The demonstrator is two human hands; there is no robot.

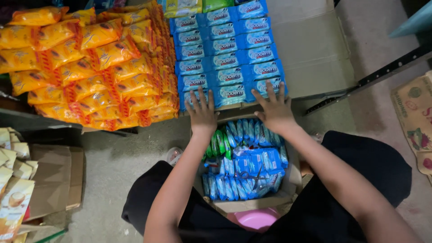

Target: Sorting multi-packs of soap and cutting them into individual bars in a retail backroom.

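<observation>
Nearest, a pink basin (255, 219) is seen below a cardboard box (288, 182) packed with small blue packets (245, 168) and a few green ones (219, 143). Beyond, the left hand (201, 113) and right hand (275, 110) are laid flat, fingers spread, gripping nothing, on the front row of stacked blue soap packs (227, 60). These are judged light, firm, with slick wrappers; best taken by the short edges. Orange packets (90, 63) are piled to the left.
</observation>
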